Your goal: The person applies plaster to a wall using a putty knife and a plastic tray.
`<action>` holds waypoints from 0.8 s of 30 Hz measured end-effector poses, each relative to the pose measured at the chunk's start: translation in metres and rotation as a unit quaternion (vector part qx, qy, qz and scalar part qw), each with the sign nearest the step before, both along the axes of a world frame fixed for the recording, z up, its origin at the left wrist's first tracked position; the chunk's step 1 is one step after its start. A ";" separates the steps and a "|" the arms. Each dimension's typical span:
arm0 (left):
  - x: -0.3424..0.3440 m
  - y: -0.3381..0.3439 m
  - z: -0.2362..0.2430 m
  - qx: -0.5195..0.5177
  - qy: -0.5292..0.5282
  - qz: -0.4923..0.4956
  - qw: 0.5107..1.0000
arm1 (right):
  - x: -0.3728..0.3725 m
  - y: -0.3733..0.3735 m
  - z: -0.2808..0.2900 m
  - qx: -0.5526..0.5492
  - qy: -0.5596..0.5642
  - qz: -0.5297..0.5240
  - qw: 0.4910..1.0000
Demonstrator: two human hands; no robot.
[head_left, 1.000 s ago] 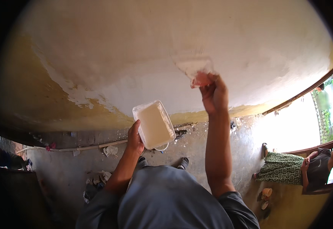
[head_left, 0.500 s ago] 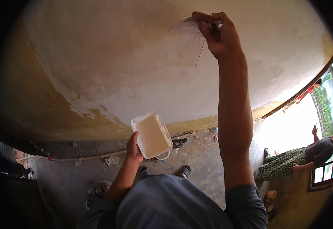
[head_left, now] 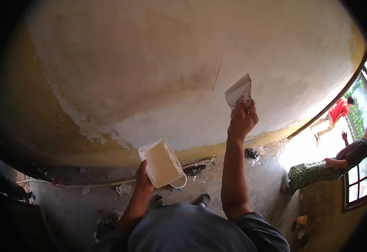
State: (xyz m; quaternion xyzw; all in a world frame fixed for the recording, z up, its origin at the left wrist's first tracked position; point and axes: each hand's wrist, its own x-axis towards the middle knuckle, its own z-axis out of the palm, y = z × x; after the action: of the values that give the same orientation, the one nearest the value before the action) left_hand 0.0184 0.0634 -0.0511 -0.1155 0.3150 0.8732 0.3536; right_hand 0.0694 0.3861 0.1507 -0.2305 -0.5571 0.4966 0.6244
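The scraper [head_left: 239, 91] is sitting right of the middle of the frame, and its wide flat blade is tilting with one corner pointing up. The right hand [head_left: 243, 119] is gripping its lower end tightly with bent fingers. A moment ago this hand was reaching near the top of the frame; now it is resting lower, so the scraper is no longer working that high spot. I cannot tell if the blade is touching the wall [head_left: 141, 54]. A thin line [head_left: 218, 73] is showing on the wall, just up and left of the blade. Pale stuff is covering most of the wall, while yellow is showing at the left side and along the bottom. Below the middle, the left hand [head_left: 143, 178] is holding the white tub [head_left: 171, 155] by its left side, and creamy paste [head_left: 162, 166] is lying inside. Under the tub, a long pipe [head_left: 99, 185] is running along the floor. At the far right, a person in a green patterned skirt [head_left: 311, 174] is standing near a window [head_left: 362, 180], and someone in red [head_left: 340, 108] is showing more clearly outside.
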 end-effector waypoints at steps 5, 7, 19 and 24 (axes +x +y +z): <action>0.003 0.003 -0.002 0.027 -0.003 -0.021 0.999 | -0.085 -0.056 -0.019 0.340 -0.261 -0.240 0.871; -0.001 0.002 -0.005 -0.020 0.003 -0.003 1.000 | -0.091 -0.096 -0.031 0.320 -0.246 -0.185 0.896; 0.003 -0.008 -0.004 -0.005 0.018 -0.017 1.000 | -0.023 -0.021 -0.007 -0.014 -0.091 -0.052 0.994; 0.002 -0.017 -0.015 -0.006 -0.008 -0.018 1.000 | -0.079 -0.120 -0.021 0.245 -0.270 -0.041 0.930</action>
State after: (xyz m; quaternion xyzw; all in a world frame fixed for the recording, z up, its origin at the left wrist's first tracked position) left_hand 0.0209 0.0468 -0.0659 -0.1186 0.3199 0.8637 0.3709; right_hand -0.0094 0.2662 0.1296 -0.2185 -0.7992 0.2370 0.5073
